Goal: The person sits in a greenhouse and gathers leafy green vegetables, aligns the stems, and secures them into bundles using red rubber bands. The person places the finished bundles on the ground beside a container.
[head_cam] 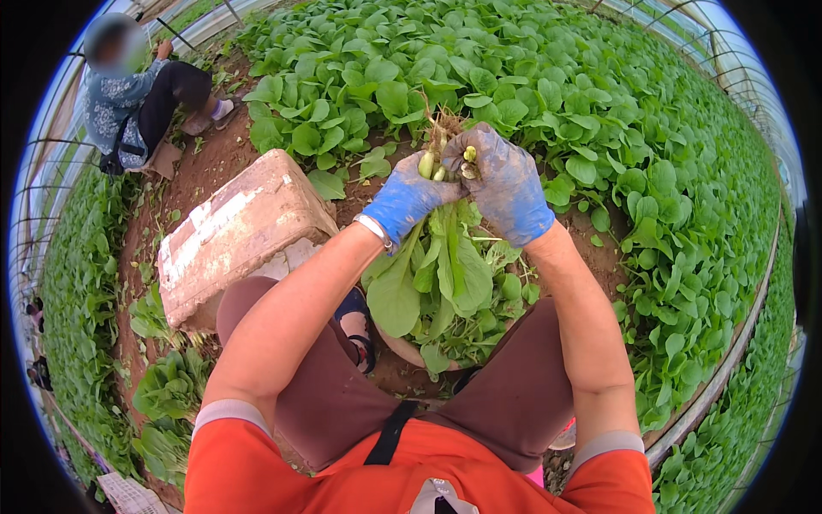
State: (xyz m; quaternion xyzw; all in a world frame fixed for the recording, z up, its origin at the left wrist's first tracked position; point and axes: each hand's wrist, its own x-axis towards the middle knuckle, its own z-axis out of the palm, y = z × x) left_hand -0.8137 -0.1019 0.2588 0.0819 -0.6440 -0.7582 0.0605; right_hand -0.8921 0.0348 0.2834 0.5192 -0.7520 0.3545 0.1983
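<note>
My left hand [411, 199], in a blue glove, is closed around the stems of a bunch of leafy greens [459, 257]. The roots [443, 128] point away from me and carry soil, while the broad leaves hang toward my lap. My right hand [504, 180], in a soiled blue glove, is at the root end beside my left thumb. Its fingers pinch a small piece with a yellow-green tip [470, 154]; whether that piece is still joined to the bunch I cannot tell. Beneath the bunch, loose leaves [469, 337] lie between my knees, over a pale rounded rim [398, 344].
A dirty, worn box [244, 225] stands by my left knee. Dense growing greens [514, 70] spread ahead and right. Pulled bunches [170, 385] lie on the soil at left. Another person [135, 103] sits low at the far left. Hoops and film [725, 58] enclose the beds.
</note>
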